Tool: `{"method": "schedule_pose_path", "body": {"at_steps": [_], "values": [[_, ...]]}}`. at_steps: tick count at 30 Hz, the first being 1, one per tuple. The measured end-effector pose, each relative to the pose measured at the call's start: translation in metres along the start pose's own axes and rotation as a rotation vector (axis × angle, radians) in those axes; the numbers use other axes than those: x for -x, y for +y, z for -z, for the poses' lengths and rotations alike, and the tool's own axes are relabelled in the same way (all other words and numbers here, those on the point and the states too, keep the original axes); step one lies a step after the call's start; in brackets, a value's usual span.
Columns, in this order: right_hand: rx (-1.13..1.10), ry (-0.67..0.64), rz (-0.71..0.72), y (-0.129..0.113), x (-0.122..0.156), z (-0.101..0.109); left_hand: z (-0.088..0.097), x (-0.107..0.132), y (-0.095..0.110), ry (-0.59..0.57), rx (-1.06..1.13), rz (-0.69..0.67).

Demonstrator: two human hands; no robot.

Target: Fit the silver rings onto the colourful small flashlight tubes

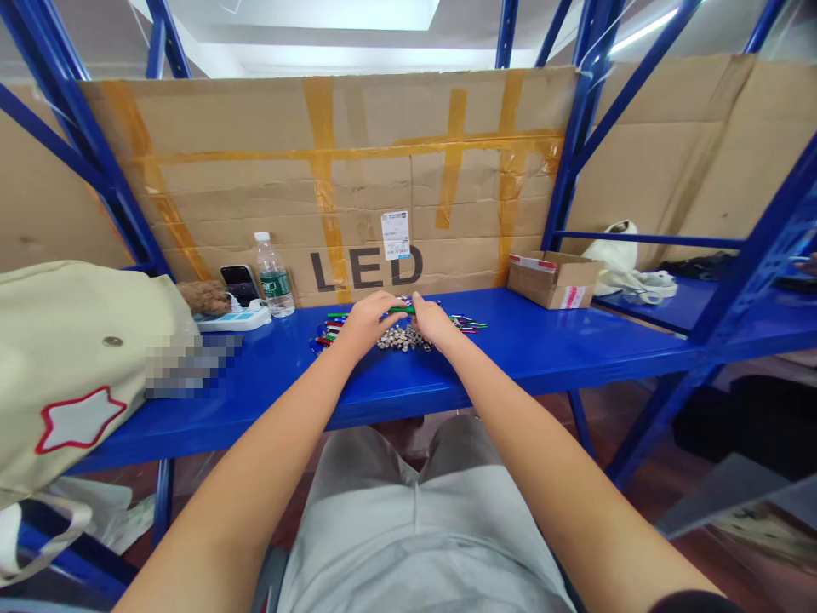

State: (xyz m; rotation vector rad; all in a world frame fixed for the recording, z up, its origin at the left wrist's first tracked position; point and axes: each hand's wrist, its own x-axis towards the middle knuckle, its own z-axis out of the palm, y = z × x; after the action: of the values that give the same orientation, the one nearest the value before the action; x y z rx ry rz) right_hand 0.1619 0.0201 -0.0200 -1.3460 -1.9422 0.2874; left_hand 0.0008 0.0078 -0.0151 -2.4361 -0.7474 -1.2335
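Bare forearms (255, 434) lead to a left hand (368, 323) and right hand (435, 323), curled close around a slim green tube (402, 310), grip unclear, over small metal parts (402, 338) on a blue steel shelf (542, 358); it looks light, slippery, best pinched mid-barrel

Water bottle (274, 277) stands beside white power strip (235, 320).
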Motion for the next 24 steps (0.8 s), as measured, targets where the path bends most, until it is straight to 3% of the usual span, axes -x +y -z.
{"method": "schedule_pose_path", "body": {"at_steps": [2, 6, 12, 17, 20, 24], "values": [[-0.150, 0.014, -0.044, 0.001, -0.001, 0.001, -0.001, 0.001, -0.003, 0.027, -0.028, -0.065], [-0.108, 0.048, -0.030, 0.000, -0.002, 0.002, -0.003, 0.000, -0.004, -0.034, -0.105, -0.032], [0.127, 0.093, 0.022, -0.006, 0.003, 0.004, -0.003, -0.005, 0.007, -0.150, -0.030, 0.280], [0.336, 0.137, 0.133, -0.019, 0.003, 0.008, 0.003, -0.005, 0.012, -0.203, 0.538, 0.820], [0.359, 0.075, 0.144, -0.021, -0.005, 0.007, 0.009, -0.005, 0.008, -0.138, 0.658, 0.883], [0.356, -0.003, 0.164, -0.018, -0.011, -0.001, 0.009, -0.002, -0.004, -0.140, 0.482, 0.891]]}}
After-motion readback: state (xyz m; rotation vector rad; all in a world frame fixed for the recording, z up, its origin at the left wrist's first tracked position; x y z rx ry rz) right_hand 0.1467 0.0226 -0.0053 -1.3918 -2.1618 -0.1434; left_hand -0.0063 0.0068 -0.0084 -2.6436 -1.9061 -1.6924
